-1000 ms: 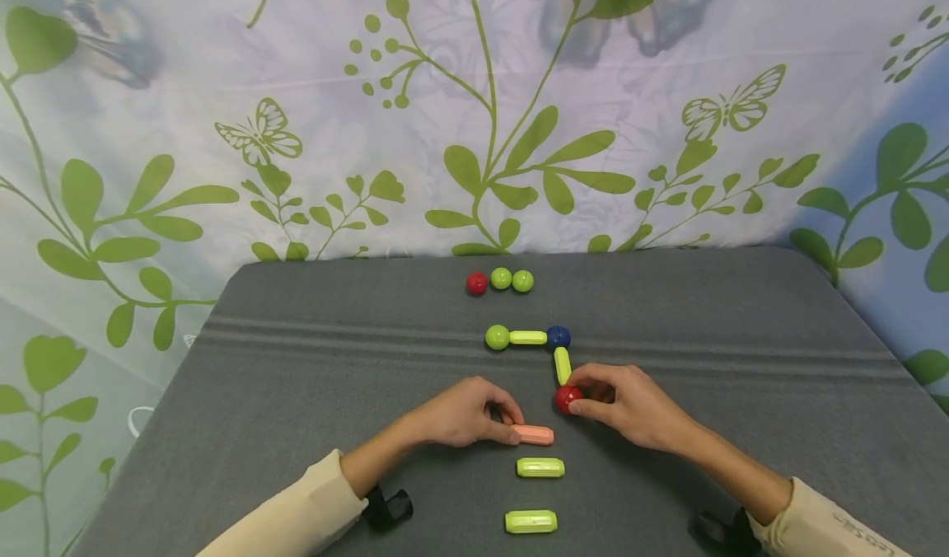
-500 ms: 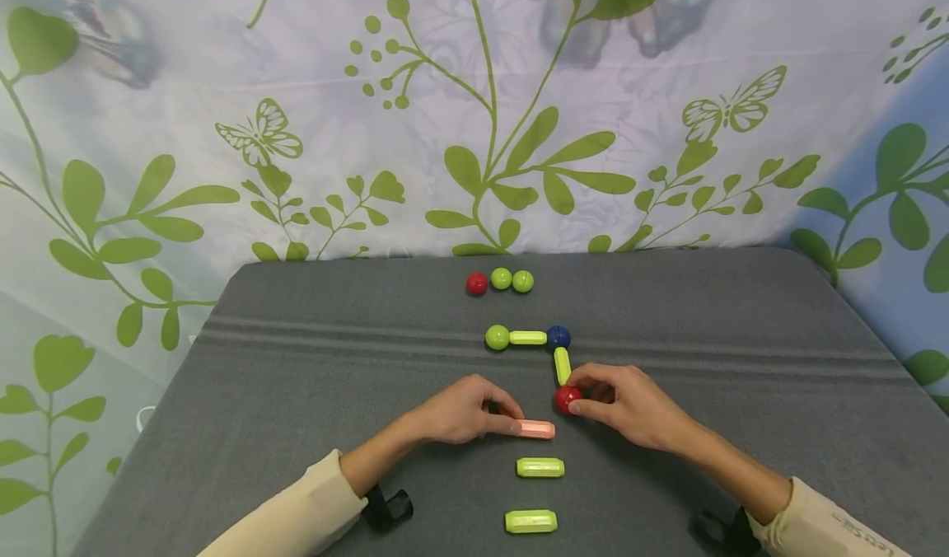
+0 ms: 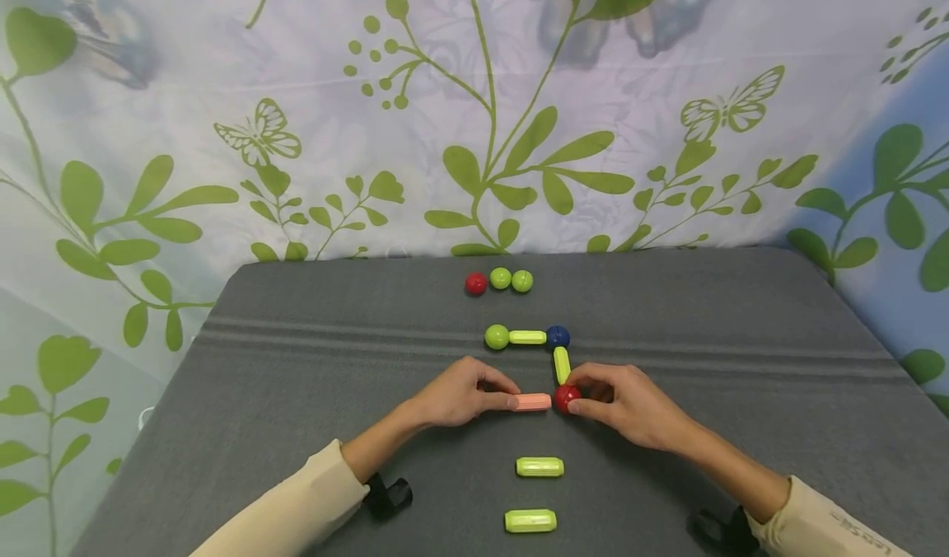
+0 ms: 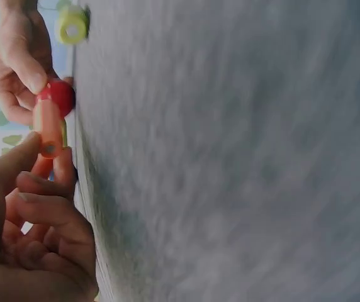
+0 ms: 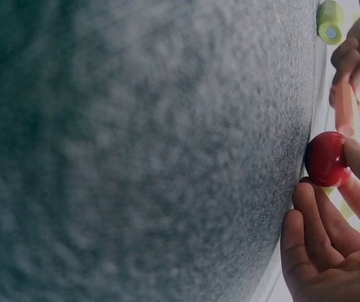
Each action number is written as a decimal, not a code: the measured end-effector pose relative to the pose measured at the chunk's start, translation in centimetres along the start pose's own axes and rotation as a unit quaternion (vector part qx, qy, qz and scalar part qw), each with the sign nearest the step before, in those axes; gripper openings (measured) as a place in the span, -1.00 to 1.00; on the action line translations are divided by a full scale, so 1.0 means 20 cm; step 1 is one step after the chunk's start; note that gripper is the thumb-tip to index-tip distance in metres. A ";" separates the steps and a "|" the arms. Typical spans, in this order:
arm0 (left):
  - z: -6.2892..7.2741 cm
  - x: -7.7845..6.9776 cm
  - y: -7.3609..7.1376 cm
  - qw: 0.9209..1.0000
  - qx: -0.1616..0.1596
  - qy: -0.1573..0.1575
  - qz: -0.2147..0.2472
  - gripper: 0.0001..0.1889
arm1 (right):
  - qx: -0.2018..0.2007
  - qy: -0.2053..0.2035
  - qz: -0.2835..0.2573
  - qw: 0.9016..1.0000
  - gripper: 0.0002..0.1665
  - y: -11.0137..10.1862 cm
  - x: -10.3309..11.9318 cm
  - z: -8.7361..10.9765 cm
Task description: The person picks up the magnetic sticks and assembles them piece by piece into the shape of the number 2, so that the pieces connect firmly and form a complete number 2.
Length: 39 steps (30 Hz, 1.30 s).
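My left hand (image 3: 463,394) pinches an orange magnetic rod (image 3: 532,402) near its left end, between thumb and fingers. The rod lies level, its free end close beside a red ball (image 3: 567,398). My right hand (image 3: 630,403) holds that ball between thumb and fingers on the table. From the ball a yellow-green rod (image 3: 562,365) runs up to a dark blue ball (image 3: 558,337). Another yellow-green rod (image 3: 528,337) links the blue ball to a green ball (image 3: 497,337). In the right wrist view the orange rod (image 5: 344,108) points at the red ball (image 5: 326,158).
Two loose yellow-green rods, an upper one (image 3: 539,467) and a lower one (image 3: 530,521), lie nearer the front. At the back sit a red ball (image 3: 476,283) and two green balls (image 3: 511,280) in a row. A printed curtain hangs behind the grey table (image 3: 296,359).
My left hand has moved up and away from the front with the orange rod, bringing it level with the red ball. My right hand stays on the red ball.
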<state>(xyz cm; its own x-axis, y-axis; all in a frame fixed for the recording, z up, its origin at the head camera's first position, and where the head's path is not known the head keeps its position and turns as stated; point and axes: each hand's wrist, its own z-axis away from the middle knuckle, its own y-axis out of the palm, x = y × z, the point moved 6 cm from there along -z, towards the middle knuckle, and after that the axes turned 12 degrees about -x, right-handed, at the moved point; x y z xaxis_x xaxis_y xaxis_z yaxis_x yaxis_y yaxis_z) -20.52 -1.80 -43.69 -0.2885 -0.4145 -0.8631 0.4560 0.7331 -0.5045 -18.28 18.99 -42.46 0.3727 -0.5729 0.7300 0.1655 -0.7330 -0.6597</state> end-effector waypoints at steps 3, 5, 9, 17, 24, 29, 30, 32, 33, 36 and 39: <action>-0.03 -0.01 -0.01 1.000 -0.011 0.008 0.000 -0.84 | -0.001 0.001 0.004 1.000 -0.79 0.00 0.00 0.00; -0.04 -0.01 -0.01 1.000 -0.013 0.009 0.000 -0.84 | -0.001 0.001 0.007 1.000 -0.78 0.00 -0.01 0.00; -0.04 -0.01 0.00 1.000 -0.016 -0.001 0.002 -0.85 | 0.000 0.001 0.009 1.000 -0.79 0.00 -0.01 0.00; -0.04 0.01 0.01 0.999 -0.017 -0.025 0.024 -0.85 | -0.001 0.000 0.006 1.000 -0.79 0.00 -0.02 0.00; -0.03 0.00 0.01 0.999 -0.022 -0.026 0.021 -0.87 | -0.002 -0.004 0.008 1.000 -0.79 0.01 -0.02 0.00; -0.03 0.00 0.01 0.999 -0.030 -0.022 0.015 -0.88 | -0.002 -0.007 0.006 1.000 -0.79 0.01 -0.01 0.00; -0.03 0.00 0.01 0.999 -0.031 -0.021 0.015 -0.88 | -0.002 -0.007 0.006 1.000 -0.79 0.01 -0.01 0.00; -0.03 0.00 0.01 0.999 -0.032 -0.021 0.015 -0.88 | -0.001 -0.007 0.005 1.000 -0.79 0.01 -0.01 0.00; -0.03 0.00 0.01 0.999 -0.032 -0.022 0.017 -0.88 | -0.001 -0.007 0.005 1.000 -0.79 0.01 -0.01 0.00; -0.03 0.01 0.01 0.999 -0.033 -0.024 0.019 -0.88 | 0.001 -0.006 0.005 1.000 -0.79 0.01 -0.01 0.00; -0.03 0.01 0.01 0.999 -0.034 -0.025 0.020 -0.88 | 0.002 -0.004 0.004 1.000 -0.79 0.01 -0.01 0.00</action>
<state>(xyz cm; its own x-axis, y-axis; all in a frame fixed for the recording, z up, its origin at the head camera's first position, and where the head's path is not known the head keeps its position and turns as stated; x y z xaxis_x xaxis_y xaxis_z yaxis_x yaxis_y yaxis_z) -21.02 -1.43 -43.90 -0.2277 -0.4087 -0.8838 0.4086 0.7837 -0.4677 -18.32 18.96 -42.62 0.3818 -0.5762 0.7227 0.1662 -0.7264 -0.6669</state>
